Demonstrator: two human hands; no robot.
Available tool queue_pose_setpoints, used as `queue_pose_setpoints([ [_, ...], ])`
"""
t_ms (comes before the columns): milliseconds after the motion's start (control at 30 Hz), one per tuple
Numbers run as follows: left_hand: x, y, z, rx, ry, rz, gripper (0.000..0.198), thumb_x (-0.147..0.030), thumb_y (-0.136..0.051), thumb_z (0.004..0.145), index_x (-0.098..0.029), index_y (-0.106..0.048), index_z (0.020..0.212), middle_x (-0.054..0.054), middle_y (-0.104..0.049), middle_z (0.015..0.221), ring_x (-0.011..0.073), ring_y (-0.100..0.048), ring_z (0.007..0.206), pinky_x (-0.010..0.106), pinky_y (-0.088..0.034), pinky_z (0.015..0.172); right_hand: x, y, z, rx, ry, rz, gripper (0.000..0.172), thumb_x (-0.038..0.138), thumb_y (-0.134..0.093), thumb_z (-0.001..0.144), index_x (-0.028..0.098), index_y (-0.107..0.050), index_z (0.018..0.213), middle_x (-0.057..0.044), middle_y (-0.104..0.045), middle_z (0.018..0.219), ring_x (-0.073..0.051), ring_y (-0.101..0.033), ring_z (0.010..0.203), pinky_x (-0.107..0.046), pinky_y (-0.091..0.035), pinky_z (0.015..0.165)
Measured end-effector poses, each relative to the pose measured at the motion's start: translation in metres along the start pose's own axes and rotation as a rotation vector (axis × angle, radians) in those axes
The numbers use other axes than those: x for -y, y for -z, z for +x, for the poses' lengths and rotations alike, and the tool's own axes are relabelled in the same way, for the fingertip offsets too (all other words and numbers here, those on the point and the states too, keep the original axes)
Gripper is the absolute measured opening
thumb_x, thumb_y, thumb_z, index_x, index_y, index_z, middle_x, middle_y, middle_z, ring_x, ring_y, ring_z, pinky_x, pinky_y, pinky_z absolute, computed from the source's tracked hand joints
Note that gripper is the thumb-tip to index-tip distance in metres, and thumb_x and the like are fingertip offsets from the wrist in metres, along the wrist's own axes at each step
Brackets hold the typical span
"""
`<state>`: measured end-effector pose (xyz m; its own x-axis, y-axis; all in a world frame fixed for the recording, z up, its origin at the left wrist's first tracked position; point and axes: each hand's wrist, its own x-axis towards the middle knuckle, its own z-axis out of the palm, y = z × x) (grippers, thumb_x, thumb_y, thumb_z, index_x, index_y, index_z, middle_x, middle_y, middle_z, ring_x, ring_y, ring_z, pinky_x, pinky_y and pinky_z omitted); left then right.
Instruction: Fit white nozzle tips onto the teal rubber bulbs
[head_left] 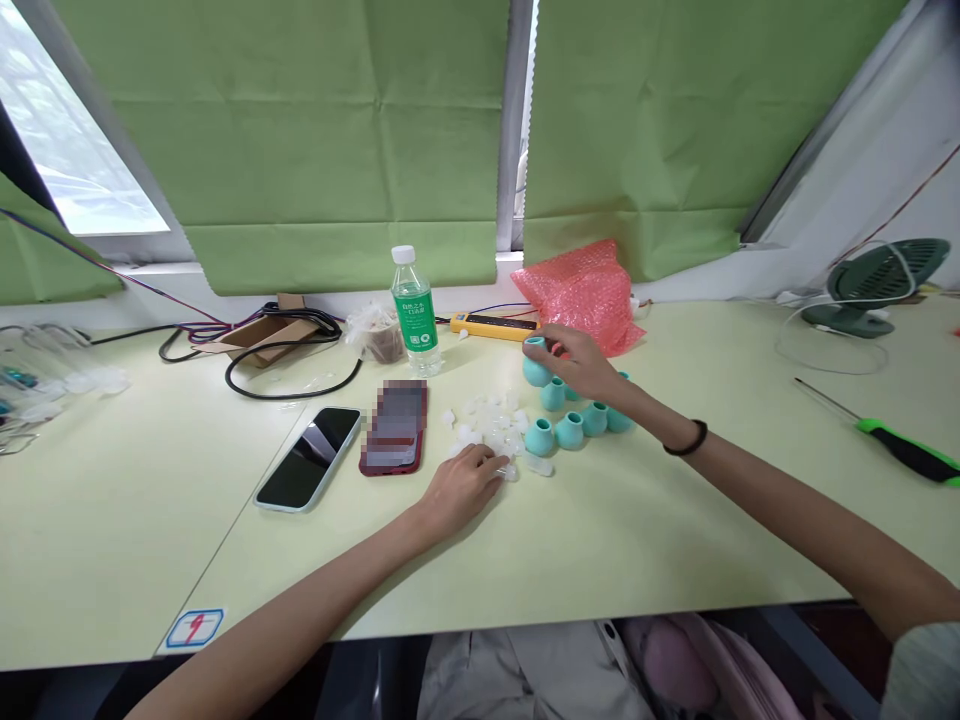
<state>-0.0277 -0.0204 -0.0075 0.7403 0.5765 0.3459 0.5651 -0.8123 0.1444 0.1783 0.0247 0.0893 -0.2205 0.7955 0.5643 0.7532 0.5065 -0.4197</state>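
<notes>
My right hand (574,355) is closed on a teal, round-bellied silicone-like cup (535,370) with a narrow neck, above the far end of a group of similar cups. Several of these teal cups (570,431) stand mouth up on the table just below it. To their left lies a loose pile of small translucent white plastic pieces (491,420). At the near edge of this pile rests my left hand (466,485), fingers curled down, with a translucent piece (509,471) at the fingertips. Another translucent piece (539,465) lies to its right.
Two phones, one dark-screened (309,460) and one in a red case (394,428), lie left of the pile. Behind are a water bottle (416,320), a yellow power strip (491,326) and pink bubble wrap (585,295). A screwdriver (892,440) and small fan (870,285) are right.
</notes>
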Motion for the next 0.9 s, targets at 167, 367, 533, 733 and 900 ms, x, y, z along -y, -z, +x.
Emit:
queue_pose_setpoints([
  [167, 0.002, -0.002, -0.001, -0.037, -0.009, 0.043, 0.029, -0.019, -0.037, 0.078, -0.018, -0.045, 0.106, 0.01, -0.049, 0.095, 0.017, -0.05, 0.081, 0.029, -0.045, 0.062, -0.04, -0.024, 0.017, 0.248, -0.05, -0.293, 0.028, 0.038, -0.048, 0.072, 0.014, -0.059, 0.08, -0.006, -0.061, 0.076, -0.018, -0.053, 0.07, -0.026, -0.037, 0.059],
  [367, -0.003, 0.007, 0.002, -0.1, -0.035, 0.028, 0.032, -0.024, -0.038, 0.078, -0.018, -0.043, 0.109, 0.012, -0.044, 0.105, 0.0198, -0.045, 0.091, 0.034, -0.044, 0.069, -0.056, -0.038, 0.015, 0.357, -0.034, -0.44, 0.03, 0.033, -0.05, 0.071, 0.014, -0.058, 0.092, -0.01, -0.061, 0.086, -0.024, -0.053, 0.083, -0.033, -0.035, 0.071],
  [533, -0.005, 0.008, 0.001, -0.01, -0.081, 0.117, 0.043, -0.035, -0.034, 0.079, -0.02, -0.032, 0.12, 0.012, -0.027, 0.128, 0.0262, -0.027, 0.114, 0.046, -0.025, 0.091, -0.029, -0.022, -0.001, 0.142, 0.069, -0.407, 0.029, 0.03, -0.044, 0.075, 0.013, -0.054, 0.096, -0.011, -0.059, 0.091, -0.024, -0.049, 0.088, -0.038, -0.032, 0.077],
  [733, -0.004, 0.001, -0.001, 0.102, -0.047, 0.157, 0.047, -0.036, -0.019, 0.084, -0.018, -0.018, 0.127, 0.01, -0.018, 0.133, 0.0224, -0.018, 0.121, 0.043, -0.015, 0.095, 0.014, -0.015, -0.087, 0.089, 0.367, -0.348, 0.02, 0.026, -0.04, 0.077, 0.015, -0.057, 0.077, -0.006, -0.055, 0.068, -0.018, -0.05, 0.069, -0.028, -0.037, 0.059],
  [900, -0.009, 0.001, 0.019, -0.007, -0.009, 0.224, 0.048, -0.041, -0.019, 0.082, -0.02, -0.022, 0.126, 0.011, -0.017, 0.134, 0.0251, -0.016, 0.121, 0.047, -0.012, 0.094, 0.008, -0.034, -0.132, 0.061, 0.27, -0.404, 0.018, 0.022, -0.039, 0.077, 0.015, -0.055, 0.081, -0.007, -0.056, 0.072, -0.016, -0.052, 0.066, -0.026, -0.038, 0.054],
])
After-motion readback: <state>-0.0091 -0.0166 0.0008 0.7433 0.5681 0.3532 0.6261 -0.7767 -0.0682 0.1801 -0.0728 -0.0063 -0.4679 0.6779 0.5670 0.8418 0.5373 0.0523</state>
